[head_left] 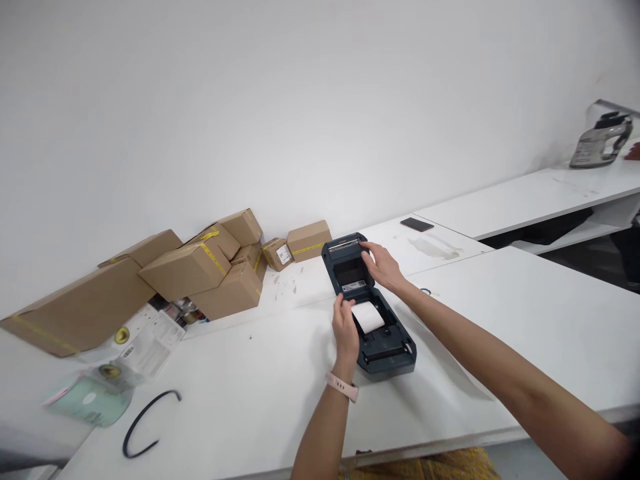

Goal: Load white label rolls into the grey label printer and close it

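A dark label printer (pixel 387 360) stands on the white table with its lid (pixel 345 249) raised. A white paper roll (pixel 369 317) sits in its open bay. My right hand (pixel 383 265) grips the right edge of the lid, thumb and fingers closed on it. Around the printer's left side, near the hinge, my left hand (pixel 345 330) is curled, its fingertips by the left end of the roll. Whether those fingertips touch the paper, I cannot tell. A pink band circles my left wrist.
Cardboard boxes (pixel 185 267) are piled at the back left against the wall. A black curved strip (pixel 134 427) and a green pouch (pixel 93 400) lie at the left. A phone (pixel 417 225) rests at the back; a large jug (pixel 600 141) stands far right.
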Available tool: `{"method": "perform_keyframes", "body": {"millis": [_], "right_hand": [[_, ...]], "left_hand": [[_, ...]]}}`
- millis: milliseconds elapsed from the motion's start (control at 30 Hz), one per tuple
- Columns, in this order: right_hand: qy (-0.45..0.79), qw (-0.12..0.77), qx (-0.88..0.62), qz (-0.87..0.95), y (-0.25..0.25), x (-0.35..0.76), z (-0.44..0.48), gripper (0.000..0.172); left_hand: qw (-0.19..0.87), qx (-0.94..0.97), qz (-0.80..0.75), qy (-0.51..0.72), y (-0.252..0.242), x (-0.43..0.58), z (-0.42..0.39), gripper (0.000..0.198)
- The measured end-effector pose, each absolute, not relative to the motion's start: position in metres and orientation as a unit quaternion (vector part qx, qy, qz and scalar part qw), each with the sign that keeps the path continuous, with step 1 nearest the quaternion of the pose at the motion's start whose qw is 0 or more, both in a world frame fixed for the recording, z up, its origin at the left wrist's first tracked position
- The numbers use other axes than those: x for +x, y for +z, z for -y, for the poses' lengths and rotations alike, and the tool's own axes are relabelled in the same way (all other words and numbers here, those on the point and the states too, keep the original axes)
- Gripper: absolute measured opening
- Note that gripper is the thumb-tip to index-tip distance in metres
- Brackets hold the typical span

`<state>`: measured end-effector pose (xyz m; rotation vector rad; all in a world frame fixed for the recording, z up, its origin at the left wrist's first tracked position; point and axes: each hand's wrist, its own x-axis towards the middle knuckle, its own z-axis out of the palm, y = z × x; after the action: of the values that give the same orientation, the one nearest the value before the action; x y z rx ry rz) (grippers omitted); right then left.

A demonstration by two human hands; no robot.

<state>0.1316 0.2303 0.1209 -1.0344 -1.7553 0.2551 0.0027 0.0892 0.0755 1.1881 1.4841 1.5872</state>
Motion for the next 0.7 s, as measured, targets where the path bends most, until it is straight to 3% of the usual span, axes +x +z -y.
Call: {"method": "perform_keyframes", "body": {"millis": [233, 433, 600, 700], "right_hand": [[0.113, 0.496, -0.443, 0.738, 0.117, 0.129, -0.247, 0.042], [0.118, 0.488, -0.439, 0.745, 0.114, 0.14, -0.232, 0.047], [0.065, 0.51, -0.455, 0.727, 0.094, 0.149, -0.202, 0.045], [0.012, 0.374, -0.444, 0.814, 0.081, 0.146, -0.187, 0.039]], "left_hand": [[0.319, 0.589, -0.505, 0.545, 0.052, 0.017, -0.027, 0.053], [0.132, 0.771, -0.452, 0.429, 0.025, 0.013, -0.013, 0.027], [0.091, 0.781, -0.449, 0.424, 0.001, 0.012, -0.019, 0.036], [0.086, 0.772, -0.458, 0.432, -0.004, 0.015, -0.02, 0.038]]}}
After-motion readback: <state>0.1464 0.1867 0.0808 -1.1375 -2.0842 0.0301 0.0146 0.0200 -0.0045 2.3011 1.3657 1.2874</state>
